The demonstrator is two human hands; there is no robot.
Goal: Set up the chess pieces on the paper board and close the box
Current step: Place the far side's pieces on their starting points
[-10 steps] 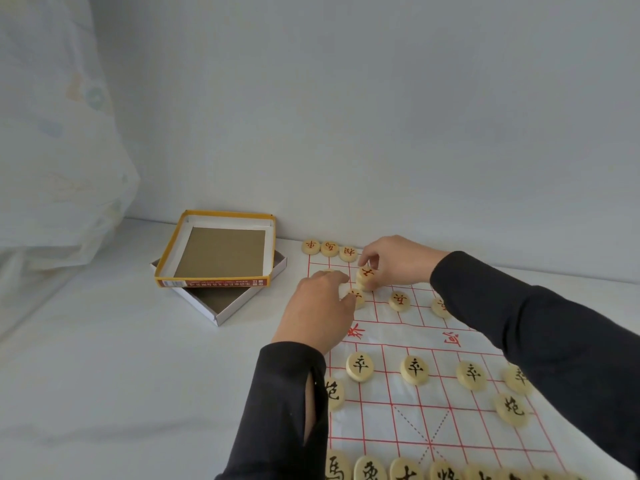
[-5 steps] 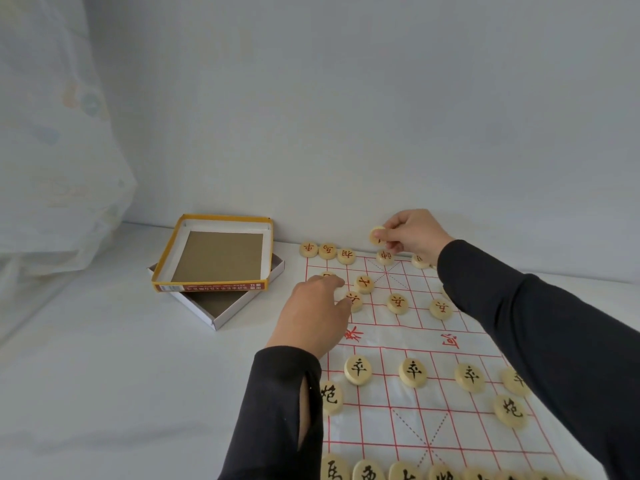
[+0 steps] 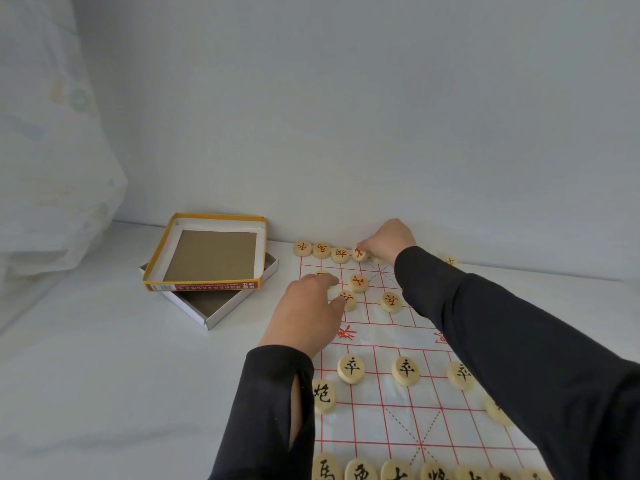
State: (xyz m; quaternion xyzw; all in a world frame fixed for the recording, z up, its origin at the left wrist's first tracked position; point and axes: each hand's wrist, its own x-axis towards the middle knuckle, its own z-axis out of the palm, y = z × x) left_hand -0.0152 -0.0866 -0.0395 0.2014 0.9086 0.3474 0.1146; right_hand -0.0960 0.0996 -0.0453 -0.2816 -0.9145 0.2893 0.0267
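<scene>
A white paper board (image 3: 398,420) with a red grid lies on the white surface. Round cream pieces with red marks line its far edge; black-marked ones stand near me. My right hand (image 3: 386,242) pinches a red-marked piece (image 3: 360,253) down at the far row, right of three placed pieces (image 3: 322,250). My left hand (image 3: 304,317) rests on the board's left part, fingertips by a red-marked piece (image 3: 348,299). Another red piece (image 3: 358,283) sits just beyond. The open box (image 3: 214,310) lies left of the board, its yellow-rimmed lid (image 3: 207,252) upside down across it.
A pale wall rises right behind the board's far edge. A light curtain or cloth (image 3: 45,168) hangs at the left. My dark sleeve (image 3: 519,341) covers the board's right side.
My right hand carried a red piece from the board's middle, lifted it, then lowered it onto the far row beside the three pieces. My left hand stayed nearly still.
</scene>
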